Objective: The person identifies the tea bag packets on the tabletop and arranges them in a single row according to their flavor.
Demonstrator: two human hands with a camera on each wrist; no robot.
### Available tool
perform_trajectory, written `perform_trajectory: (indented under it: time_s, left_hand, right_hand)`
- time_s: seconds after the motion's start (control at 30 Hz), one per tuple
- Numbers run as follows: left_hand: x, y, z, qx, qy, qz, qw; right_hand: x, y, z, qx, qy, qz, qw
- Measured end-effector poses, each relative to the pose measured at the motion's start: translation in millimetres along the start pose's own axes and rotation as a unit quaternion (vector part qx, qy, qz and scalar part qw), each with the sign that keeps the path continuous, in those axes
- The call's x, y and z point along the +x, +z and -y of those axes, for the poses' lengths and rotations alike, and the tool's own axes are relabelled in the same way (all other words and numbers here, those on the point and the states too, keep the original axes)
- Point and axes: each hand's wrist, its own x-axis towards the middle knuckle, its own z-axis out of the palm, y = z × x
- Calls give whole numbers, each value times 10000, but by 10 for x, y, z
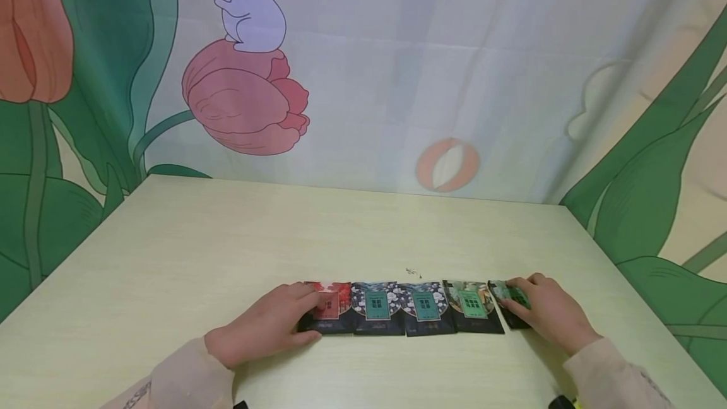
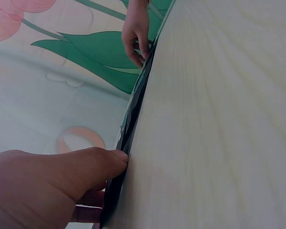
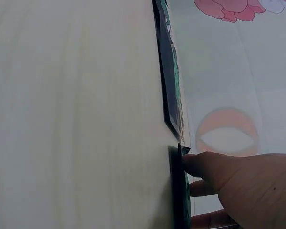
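A row of flat printed sachets lies across the table in the head view. At its left end is a red sachet (image 1: 343,315); my left hand (image 1: 269,319) holds its left side, with the thumb by the near edge and fingers over the top. Two dark blue floral sachets (image 1: 377,305) come after it, followed by a green and tan sachet (image 1: 472,305). My right hand (image 1: 555,312) grips a dark green sachet (image 1: 514,320) at the right end, a narrow gap from its neighbour. In the right wrist view this sachet (image 3: 179,191) casts a shadow; the hand partly hides it.
The pale wooden table (image 1: 227,238) stretches behind and in front of the row. A small dark mark (image 1: 413,271) shows just beyond the sachets. A printed curtain (image 1: 369,81) with flowers and leaves hangs along the table's back and sides.
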Motion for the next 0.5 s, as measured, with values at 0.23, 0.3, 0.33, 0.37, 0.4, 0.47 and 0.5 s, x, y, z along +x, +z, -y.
perform_trajectory:
  time_s: [0.23,0.3,0.33,0.37,0.4,0.47,0.5]
  left_hand:
    - [0,12,9,-3,34,-41,10000]
    - [0,14,11,7,57,-53,10000]
    - [0,15,11,11,65,-58,10000]
    - [0,16,12,11,77,-66,9999]
    - [1,17,13,9,82,-70,9999]
    - [1,22,16,-2,87,-73,9999]
    - [0,23,17,-13,84,-71,9999]
  right_hand:
    - [-17,-4,26,-80,-87,-116,9999]
    - [-19,-11,31,-90,-90,-121,9998]
    - [-21,-14,34,-88,-86,-120,9999]
    - [-22,-16,37,-92,-82,-111,9999]
    - [-23,-20,39,-91,-76,-104,9999]
    - [-24,-23,44,-94,-61,-88,9999]
    - [-24,-24,46,-99,-56,-82,9999]
